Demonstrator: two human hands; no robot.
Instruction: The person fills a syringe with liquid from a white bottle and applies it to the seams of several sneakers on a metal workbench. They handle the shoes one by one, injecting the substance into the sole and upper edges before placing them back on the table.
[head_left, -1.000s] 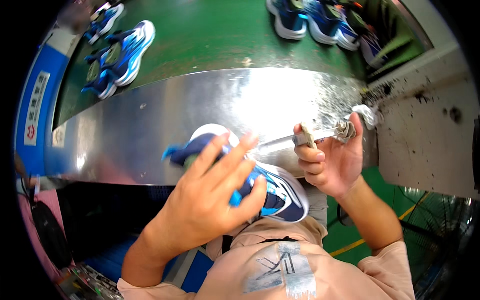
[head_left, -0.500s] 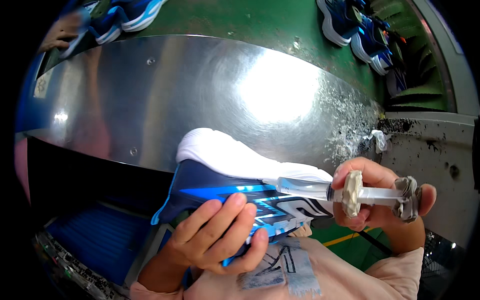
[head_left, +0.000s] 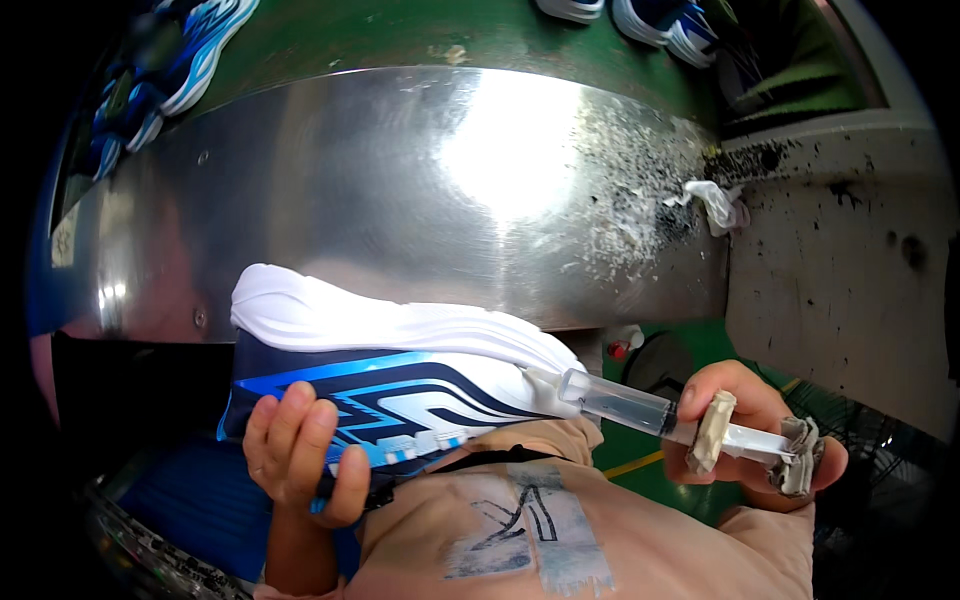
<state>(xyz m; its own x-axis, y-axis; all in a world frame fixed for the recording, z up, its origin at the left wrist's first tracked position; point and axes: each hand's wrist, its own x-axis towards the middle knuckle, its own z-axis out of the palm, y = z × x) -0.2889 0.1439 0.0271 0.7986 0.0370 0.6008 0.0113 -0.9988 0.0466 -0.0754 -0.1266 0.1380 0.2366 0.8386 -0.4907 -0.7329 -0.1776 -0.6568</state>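
Observation:
A navy, blue and white sneaker is tipped on its side in front of me, its white sole facing away and its toe pointing right. My left hand holds it from below, fingers spread over the upper near the heel and the thumb partly hidden. In my right hand is a clear plastic syringe. Cream-coloured wrapping covers its flange, and greyish wrapping covers the plunger end. The syringe's tip lies at the seam between sole and upper near the toe; whether it touches is hard to tell.
A shiny metal ledge stretches beyond the sneaker, with whitish residue at its right. Crumpled white tissue lies by the grey side panel. More sneakers stand on the green surface behind.
The syringe tip has moved along the seam from mid-shoe toward the toe. The sneaker sits farther left in view, and the view itself has shifted. The hand at far left is gone from view.

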